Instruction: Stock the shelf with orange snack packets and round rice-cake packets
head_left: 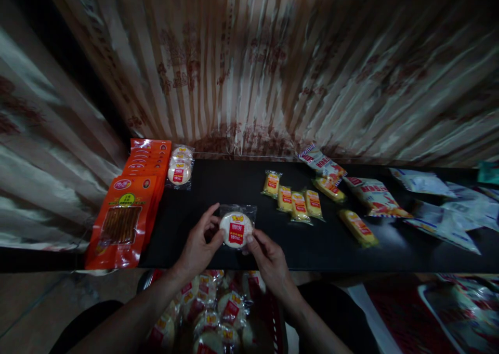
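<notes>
A round white rice cracker in a clear wrapper with a red and yellow label (236,230) is held over the black table (230,187). My left hand (200,242) pinches the wrapper's left side between thumb and fingers. On the right edge, my right hand (267,258) grips it the same way. Several like crackers overlap in a row (180,167) at the back left of the table. Below the table's front edge, between my forearms, a red basket (276,312) holds many more wrapped crackers (233,307).
Overlapping orange snack pouches (125,219) stand at the left end. Small yellow wrapped cakes (299,204) lie right of centre. White-and-red snack bags (374,195) and pale bags (440,219) cover the right side. Pleated curtain (234,73) hangs behind. Another container (436,302) sits lower right.
</notes>
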Motion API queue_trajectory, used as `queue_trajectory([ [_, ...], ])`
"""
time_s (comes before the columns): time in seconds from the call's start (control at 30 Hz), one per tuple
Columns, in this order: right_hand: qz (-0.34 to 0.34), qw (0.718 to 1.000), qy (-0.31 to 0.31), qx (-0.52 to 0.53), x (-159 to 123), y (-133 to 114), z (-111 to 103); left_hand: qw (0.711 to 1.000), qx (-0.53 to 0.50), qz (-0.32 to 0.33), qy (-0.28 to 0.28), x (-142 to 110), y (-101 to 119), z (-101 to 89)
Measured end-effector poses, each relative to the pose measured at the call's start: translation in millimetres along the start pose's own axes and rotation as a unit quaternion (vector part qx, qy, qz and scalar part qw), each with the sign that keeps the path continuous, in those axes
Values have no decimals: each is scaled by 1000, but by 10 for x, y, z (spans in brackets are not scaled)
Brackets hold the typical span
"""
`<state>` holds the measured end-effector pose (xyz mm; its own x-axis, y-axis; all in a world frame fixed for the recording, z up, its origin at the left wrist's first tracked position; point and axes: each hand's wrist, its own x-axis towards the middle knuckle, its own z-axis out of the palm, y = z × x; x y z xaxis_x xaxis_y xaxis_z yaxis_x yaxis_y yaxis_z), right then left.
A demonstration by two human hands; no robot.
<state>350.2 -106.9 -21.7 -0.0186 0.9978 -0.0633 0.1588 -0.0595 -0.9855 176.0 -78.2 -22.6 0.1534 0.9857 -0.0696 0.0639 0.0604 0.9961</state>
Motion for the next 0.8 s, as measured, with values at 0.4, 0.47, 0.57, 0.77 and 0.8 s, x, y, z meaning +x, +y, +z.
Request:
queue_trajectory([
  [0.4, -5, 1000, -21, 12, 434, -18, 362, 986, 93, 45, 134, 153, -42, -270],
  [0.47, -23, 999, -19, -19, 533, -28, 435, 980, 105, 58, 158, 163, -16, -336],
  [0.57, -49, 997, -14, -62, 687, -30, 550, 969, 133, 73, 194, 174, 40, -435],
  [0.77, -74, 988, 2, -139, 915, -55, 800, 956, 166, 92, 223, 214, 29, -563],
  [0.8, -75, 985, 3, -155, 940, -68, 838, 954, 169, 94, 227, 226, 11, -575],
])
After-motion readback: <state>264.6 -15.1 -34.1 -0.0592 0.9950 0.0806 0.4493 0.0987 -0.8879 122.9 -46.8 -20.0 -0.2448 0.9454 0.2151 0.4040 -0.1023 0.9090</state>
